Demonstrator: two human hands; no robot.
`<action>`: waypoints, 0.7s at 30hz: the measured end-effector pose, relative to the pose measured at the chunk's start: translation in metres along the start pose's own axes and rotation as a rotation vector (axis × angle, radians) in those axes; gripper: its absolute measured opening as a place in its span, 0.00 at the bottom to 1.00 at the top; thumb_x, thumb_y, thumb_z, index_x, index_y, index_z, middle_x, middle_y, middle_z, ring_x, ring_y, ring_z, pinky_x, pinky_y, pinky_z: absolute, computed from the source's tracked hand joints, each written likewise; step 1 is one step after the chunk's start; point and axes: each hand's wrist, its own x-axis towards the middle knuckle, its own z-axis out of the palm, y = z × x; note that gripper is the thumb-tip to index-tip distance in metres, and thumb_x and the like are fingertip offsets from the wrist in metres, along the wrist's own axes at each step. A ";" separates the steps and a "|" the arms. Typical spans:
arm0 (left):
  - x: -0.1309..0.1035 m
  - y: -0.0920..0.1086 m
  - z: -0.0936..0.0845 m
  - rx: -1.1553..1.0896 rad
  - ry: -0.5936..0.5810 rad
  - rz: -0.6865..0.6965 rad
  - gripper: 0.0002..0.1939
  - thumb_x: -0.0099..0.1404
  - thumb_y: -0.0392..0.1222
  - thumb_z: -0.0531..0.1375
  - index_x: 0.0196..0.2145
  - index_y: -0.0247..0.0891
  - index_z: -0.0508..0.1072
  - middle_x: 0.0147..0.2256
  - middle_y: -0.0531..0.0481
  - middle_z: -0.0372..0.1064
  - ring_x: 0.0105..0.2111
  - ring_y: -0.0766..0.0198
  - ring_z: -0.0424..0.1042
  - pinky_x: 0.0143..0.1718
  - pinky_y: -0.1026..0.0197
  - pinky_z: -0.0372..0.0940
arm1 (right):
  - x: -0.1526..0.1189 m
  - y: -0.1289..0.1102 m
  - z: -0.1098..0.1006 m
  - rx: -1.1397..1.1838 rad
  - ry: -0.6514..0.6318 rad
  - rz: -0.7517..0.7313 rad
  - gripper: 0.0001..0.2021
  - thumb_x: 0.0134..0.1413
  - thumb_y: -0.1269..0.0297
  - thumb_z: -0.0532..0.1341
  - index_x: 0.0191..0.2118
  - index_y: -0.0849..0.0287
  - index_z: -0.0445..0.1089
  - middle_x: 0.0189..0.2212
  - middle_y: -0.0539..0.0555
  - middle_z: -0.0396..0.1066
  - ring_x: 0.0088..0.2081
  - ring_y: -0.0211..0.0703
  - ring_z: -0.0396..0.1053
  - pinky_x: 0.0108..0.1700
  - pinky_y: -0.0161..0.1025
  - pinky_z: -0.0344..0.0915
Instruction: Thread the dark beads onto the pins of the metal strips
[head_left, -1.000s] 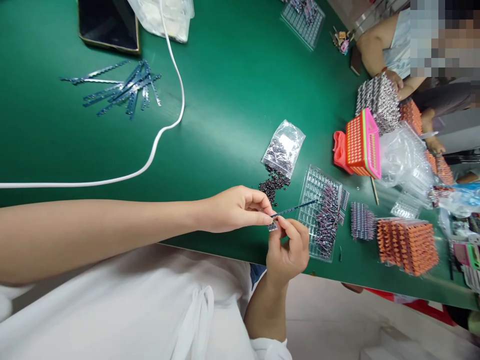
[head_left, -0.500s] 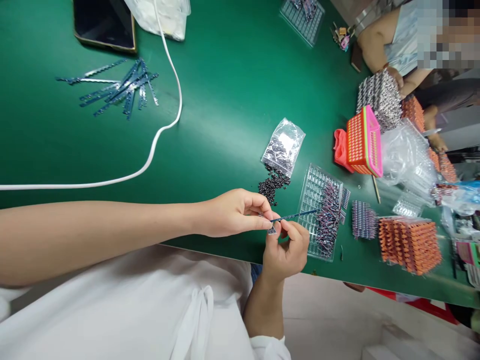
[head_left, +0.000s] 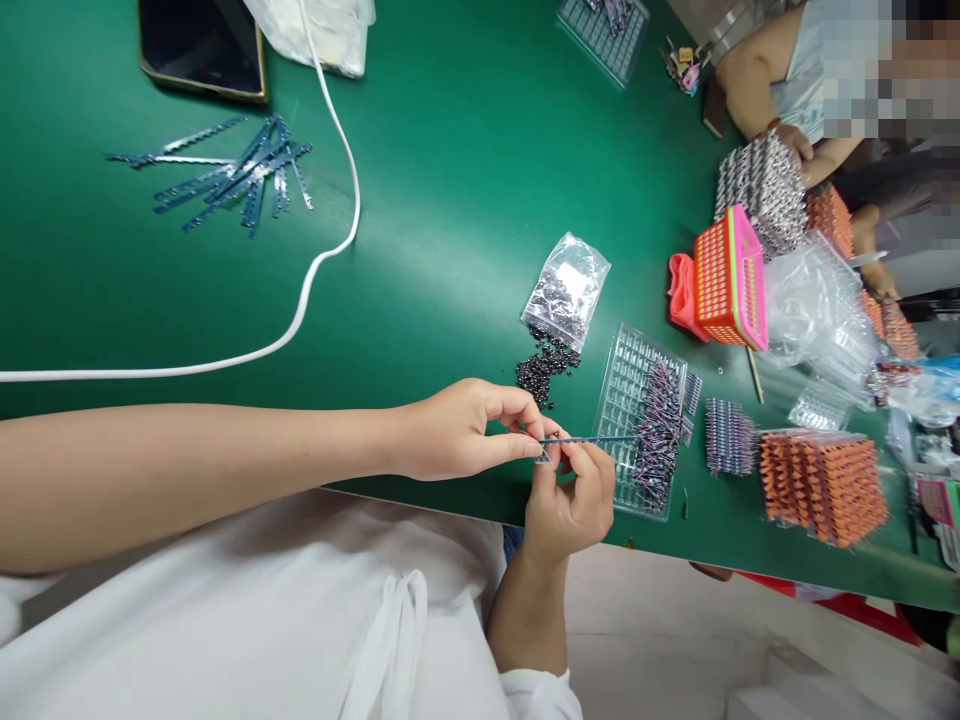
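Observation:
My left hand comes in from the left, its thumb and fingertips pinched around one end of a thin blue strip. Close against it is my right hand, thumb and forefinger pressed together at the same spot, other fingers curled. A small patterned piece shows at the fingertips; its far side is hidden. The strip points right, over a clear plastic tray partly filled with thin purplish-blue pieces. Just above the hands, small dark beads spill from a clear plastic bag.
At upper left lie loose blue strips, a phone and a white cable. To the right stand a basket, stacked orange pieces and a purplish stack. A co-worker's hand rests by a grey stack.
The blue strip has tilted slightly, its right end lower, so it lies nearly level. Both hands keep their pinch in almost the same place.

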 end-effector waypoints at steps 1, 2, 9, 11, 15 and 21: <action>0.000 0.000 0.000 -0.019 0.003 -0.015 0.06 0.65 0.42 0.62 0.36 0.36 0.73 0.48 0.44 0.78 0.52 0.58 0.74 0.55 0.54 0.67 | 0.000 0.000 0.000 0.007 0.000 0.002 0.08 0.54 0.73 0.66 0.39 0.56 0.72 0.34 0.51 0.74 0.34 0.38 0.74 0.35 0.36 0.73; 0.001 -0.001 0.000 -0.042 0.008 -0.032 0.06 0.65 0.42 0.62 0.36 0.36 0.73 0.48 0.44 0.78 0.51 0.58 0.75 0.55 0.54 0.67 | 0.001 -0.001 0.001 0.019 -0.002 0.004 0.08 0.54 0.73 0.66 0.40 0.56 0.72 0.33 0.51 0.73 0.34 0.37 0.73 0.35 0.36 0.73; 0.004 -0.005 0.002 -0.226 0.065 -0.104 0.08 0.63 0.43 0.64 0.35 0.35 0.73 0.39 0.46 0.78 0.42 0.60 0.76 0.49 0.55 0.69 | 0.000 -0.005 -0.001 0.235 -0.025 0.198 0.08 0.55 0.74 0.65 0.40 0.56 0.73 0.33 0.51 0.72 0.33 0.36 0.71 0.30 0.34 0.69; 0.005 -0.005 0.001 -0.211 0.090 -0.133 0.08 0.62 0.43 0.64 0.34 0.35 0.73 0.37 0.48 0.78 0.41 0.61 0.76 0.47 0.56 0.68 | -0.001 -0.007 -0.002 0.307 -0.031 0.283 0.05 0.56 0.73 0.63 0.38 0.57 0.72 0.33 0.51 0.70 0.32 0.36 0.70 0.27 0.33 0.68; 0.006 -0.004 0.000 -0.174 0.134 -0.145 0.08 0.61 0.43 0.65 0.33 0.35 0.74 0.33 0.51 0.76 0.36 0.63 0.75 0.42 0.60 0.68 | -0.002 -0.013 -0.002 0.434 -0.078 0.430 0.02 0.58 0.69 0.61 0.34 0.59 0.70 0.31 0.50 0.67 0.27 0.34 0.67 0.24 0.33 0.65; 0.006 -0.004 0.001 -0.203 0.153 -0.178 0.08 0.59 0.43 0.66 0.33 0.36 0.75 0.34 0.49 0.78 0.38 0.60 0.77 0.44 0.57 0.69 | 0.000 -0.015 0.001 0.562 -0.073 0.533 0.03 0.58 0.69 0.62 0.33 0.59 0.70 0.29 0.49 0.65 0.24 0.31 0.64 0.24 0.32 0.62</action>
